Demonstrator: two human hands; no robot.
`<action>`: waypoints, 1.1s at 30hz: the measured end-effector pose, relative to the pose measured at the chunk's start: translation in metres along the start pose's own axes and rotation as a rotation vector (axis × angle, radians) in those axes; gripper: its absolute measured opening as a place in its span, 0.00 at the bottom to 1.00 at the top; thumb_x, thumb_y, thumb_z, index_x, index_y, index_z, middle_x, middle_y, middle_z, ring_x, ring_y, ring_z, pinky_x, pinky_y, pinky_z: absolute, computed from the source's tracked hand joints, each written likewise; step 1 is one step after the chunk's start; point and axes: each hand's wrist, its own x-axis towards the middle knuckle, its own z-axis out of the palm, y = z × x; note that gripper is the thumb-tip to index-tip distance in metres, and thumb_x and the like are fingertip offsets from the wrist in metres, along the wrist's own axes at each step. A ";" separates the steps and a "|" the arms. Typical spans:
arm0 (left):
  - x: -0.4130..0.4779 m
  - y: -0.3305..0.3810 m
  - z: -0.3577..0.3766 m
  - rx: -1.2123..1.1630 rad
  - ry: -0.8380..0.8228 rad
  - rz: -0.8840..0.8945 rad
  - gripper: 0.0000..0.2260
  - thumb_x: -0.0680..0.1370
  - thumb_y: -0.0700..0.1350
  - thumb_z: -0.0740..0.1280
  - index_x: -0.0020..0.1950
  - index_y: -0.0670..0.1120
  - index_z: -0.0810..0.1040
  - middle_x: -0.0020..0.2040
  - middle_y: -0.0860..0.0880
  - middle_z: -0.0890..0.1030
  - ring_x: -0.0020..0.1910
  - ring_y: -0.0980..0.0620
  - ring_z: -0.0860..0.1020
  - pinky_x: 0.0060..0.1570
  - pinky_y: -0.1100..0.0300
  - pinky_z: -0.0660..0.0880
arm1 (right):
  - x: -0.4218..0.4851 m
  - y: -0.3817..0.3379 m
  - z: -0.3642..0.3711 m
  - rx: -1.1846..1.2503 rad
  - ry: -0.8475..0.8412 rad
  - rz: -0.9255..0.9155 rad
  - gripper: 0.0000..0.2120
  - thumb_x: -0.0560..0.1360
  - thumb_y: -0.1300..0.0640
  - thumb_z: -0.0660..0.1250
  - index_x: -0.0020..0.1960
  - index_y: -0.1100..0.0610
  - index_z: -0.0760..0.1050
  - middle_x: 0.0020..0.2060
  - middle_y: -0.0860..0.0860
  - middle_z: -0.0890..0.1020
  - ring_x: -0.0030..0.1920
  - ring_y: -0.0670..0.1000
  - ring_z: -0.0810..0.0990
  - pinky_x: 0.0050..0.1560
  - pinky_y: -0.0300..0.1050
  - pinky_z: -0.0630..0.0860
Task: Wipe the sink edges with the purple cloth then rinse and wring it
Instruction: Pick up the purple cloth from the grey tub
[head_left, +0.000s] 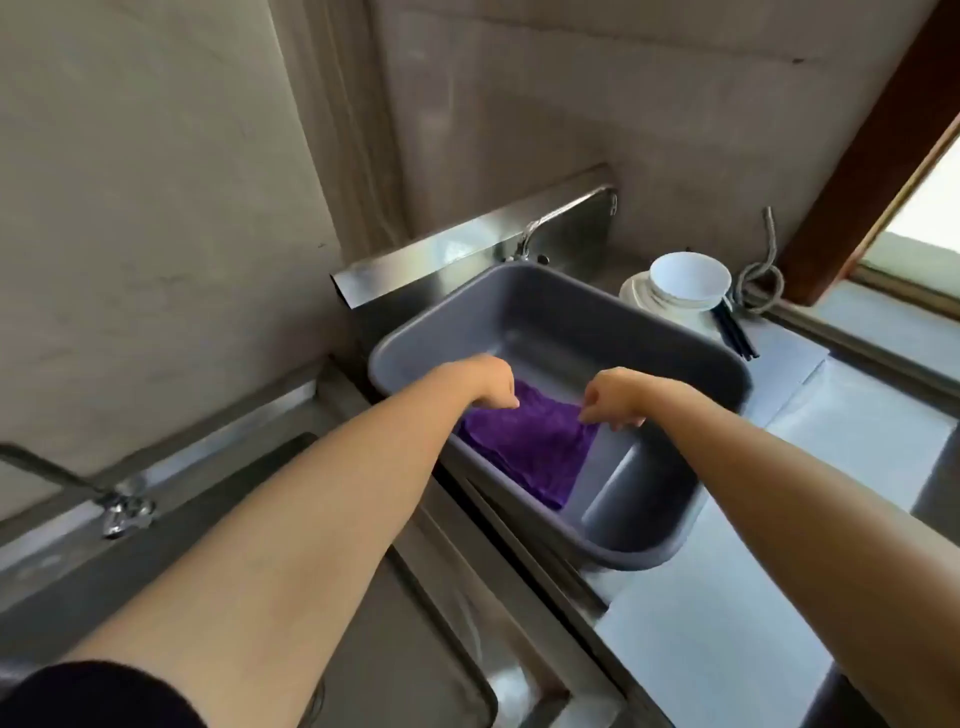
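The fingers of my left hand (491, 384) and right hand (613, 397) each pinch 1 top corner of the purple cloth (524, 449), spread against the grey basin's (597, 332) near wall; it looks soft, limp, probably water-heavy, best gripped at the corners.
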 end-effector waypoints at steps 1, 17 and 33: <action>0.008 0.001 0.003 0.009 -0.011 -0.003 0.16 0.78 0.49 0.59 0.60 0.43 0.78 0.53 0.43 0.81 0.40 0.46 0.77 0.42 0.62 0.71 | 0.010 0.003 0.005 -0.036 0.013 -0.007 0.16 0.76 0.52 0.62 0.54 0.63 0.79 0.43 0.58 0.82 0.36 0.53 0.79 0.33 0.33 0.75; 0.075 -0.004 0.033 0.169 0.142 -0.085 0.18 0.76 0.40 0.61 0.66 0.47 0.72 0.65 0.44 0.70 0.66 0.44 0.68 0.63 0.52 0.68 | 0.067 0.008 0.043 -0.041 0.197 0.149 0.05 0.72 0.64 0.61 0.46 0.61 0.74 0.43 0.55 0.75 0.46 0.59 0.78 0.40 0.45 0.71; 0.015 -0.030 -0.030 -0.669 0.437 -0.052 0.11 0.73 0.44 0.70 0.47 0.37 0.78 0.43 0.38 0.78 0.46 0.41 0.78 0.52 0.47 0.78 | 0.039 -0.001 -0.024 0.735 0.482 -0.011 0.10 0.72 0.59 0.68 0.50 0.64 0.79 0.40 0.55 0.80 0.42 0.54 0.77 0.49 0.50 0.76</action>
